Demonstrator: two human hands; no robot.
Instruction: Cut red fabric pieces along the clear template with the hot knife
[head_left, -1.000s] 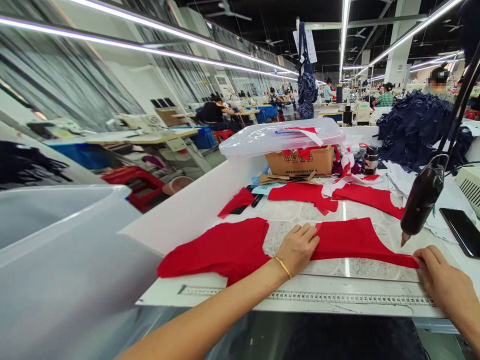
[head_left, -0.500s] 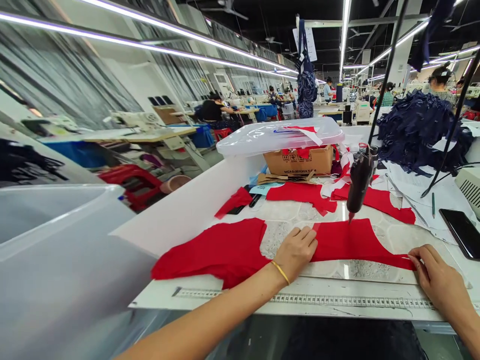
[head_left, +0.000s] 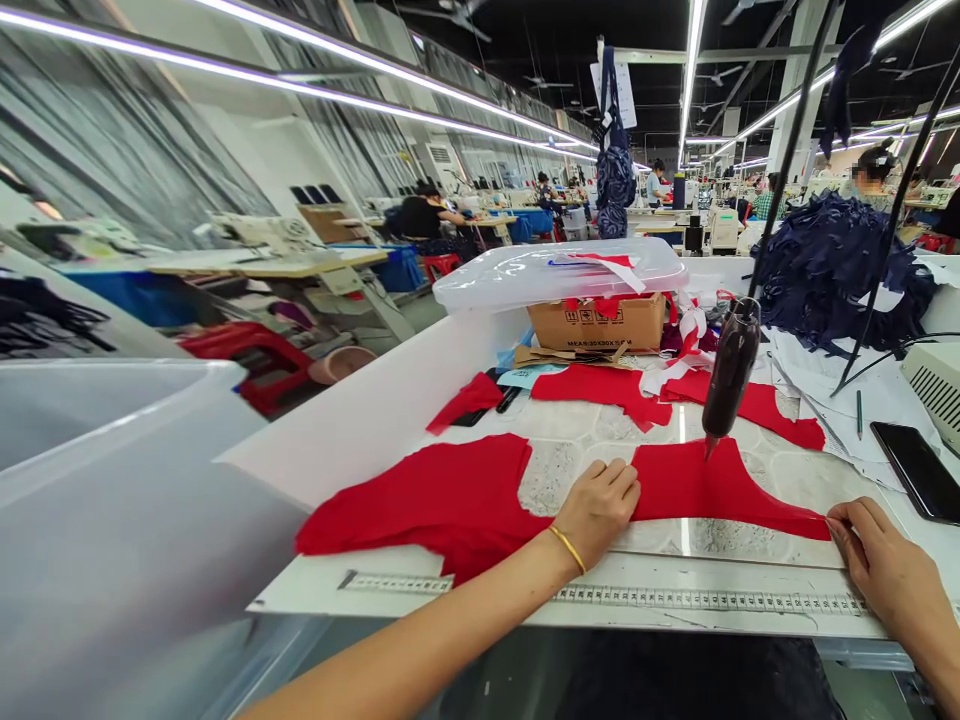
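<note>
A red fabric piece (head_left: 705, 495) lies stretched along the table's front edge, joined to a wider red panel (head_left: 427, 500) at the left. My left hand (head_left: 596, 505) presses on the fabric near its middle, fingers curled down. My right hand (head_left: 877, 555) pinches the narrow right tip of the fabric. A dark hanging tool (head_left: 729, 375) dangles on a cord with its tip just above the fabric between my hands. A measuring tape (head_left: 675, 597) runs along the table edge below the cloth.
More red pieces (head_left: 607, 390) lie behind, with a cardboard box (head_left: 596, 322) under a clear plastic lid (head_left: 559, 272). A black phone (head_left: 911, 470) and a pile of navy fabric (head_left: 832, 265) sit at the right. A translucent bin (head_left: 112, 500) stands at the left. Other workers sit far back.
The hanging tool swung from the right side to above the fabric's middle. My hands stayed on the red fabric, the right one shifting slightly.
</note>
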